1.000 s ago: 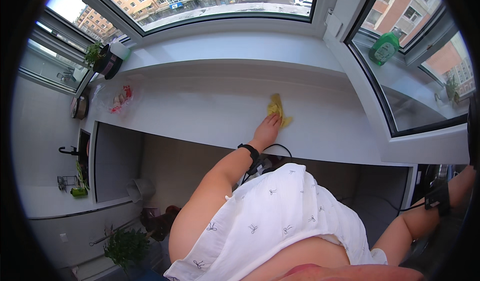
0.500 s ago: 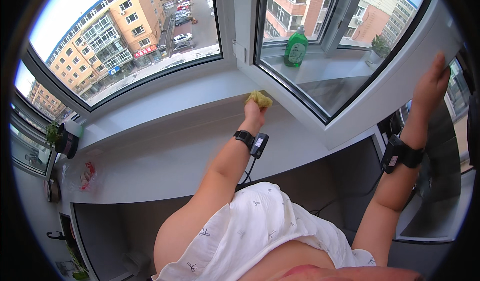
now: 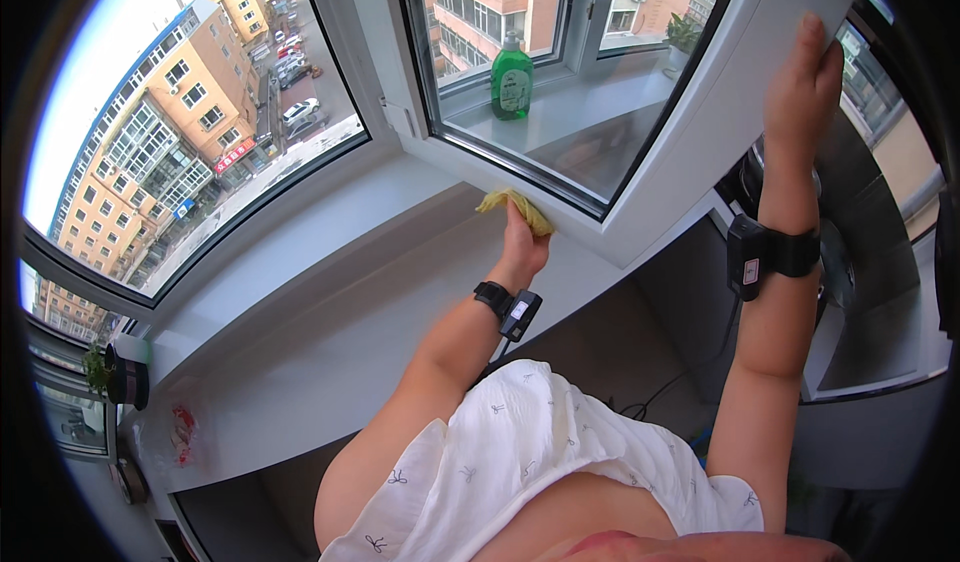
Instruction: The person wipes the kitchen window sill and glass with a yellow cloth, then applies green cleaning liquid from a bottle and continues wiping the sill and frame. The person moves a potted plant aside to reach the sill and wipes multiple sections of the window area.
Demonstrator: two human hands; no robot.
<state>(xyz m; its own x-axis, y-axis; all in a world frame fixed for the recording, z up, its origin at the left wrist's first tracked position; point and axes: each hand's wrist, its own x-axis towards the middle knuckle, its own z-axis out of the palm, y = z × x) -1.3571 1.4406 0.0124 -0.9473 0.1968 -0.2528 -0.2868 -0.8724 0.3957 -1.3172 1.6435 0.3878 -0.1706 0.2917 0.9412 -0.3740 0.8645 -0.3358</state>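
Observation:
My left hand (image 3: 522, 249) is closed on a crumpled yellow cloth (image 3: 538, 220). It presses the cloth against the bottom rail of an open white window sash (image 3: 690, 147), near the hinge side. Over on the right, my right hand (image 3: 803, 97) grips the sash's outer edge, thumb up along the frame; its other fingers are partly hidden. Through the sash's glass a green bottle of liquid (image 3: 511, 84) shows, standing on a white ledge. Each wrist wears a black strap with a small box.
The white sill (image 3: 330, 292) runs below the window. At its left end are a potted plant (image 3: 125, 377) and a clear plastic bag with red marks (image 3: 182, 434). Cables (image 3: 640, 409) hang below the sill. A dark, rounded metallic surface (image 3: 880, 222) is at the right.
The view has swung to the right. My left hand has slid the cloth along the sash's bottom rail, away from the hinge. My right hand keeps its hold on the sash edge.

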